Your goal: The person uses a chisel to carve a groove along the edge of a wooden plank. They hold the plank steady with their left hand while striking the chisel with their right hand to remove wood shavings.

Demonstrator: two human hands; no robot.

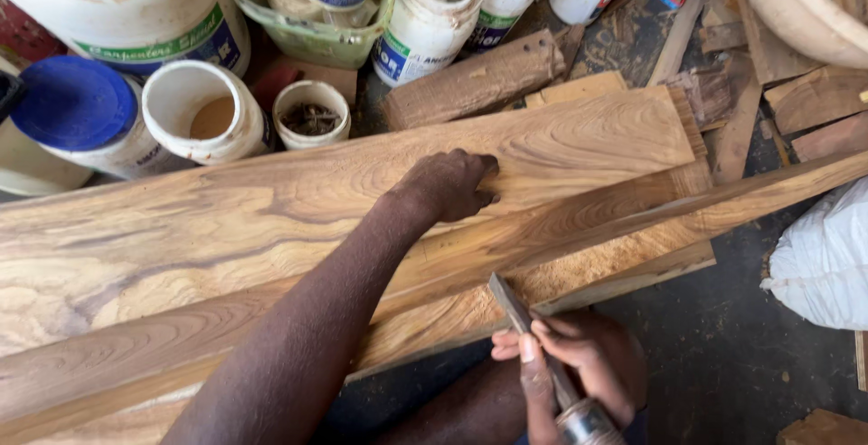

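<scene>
A long plank [226,219] of pale, strongly grained wood lies across the view on top of other boards [615,264]. My left hand [448,183] rests on the plank's top face near its middle, fingers curled under, pressing down. My right hand [583,364] is lower, at the near edge, wrapped around a chisel [529,332] with a metal ferrule. The chisel's blade tip touches the rough, sawdust-coloured edge of the lower board.
Behind the plank stand white plastic tubs [203,110], one with a blue lid [77,101], a green basket [312,33] of jars and a large bucket [136,11]. Wood offcuts [475,79] lie at the back right. A white sack [823,260] sits at the right.
</scene>
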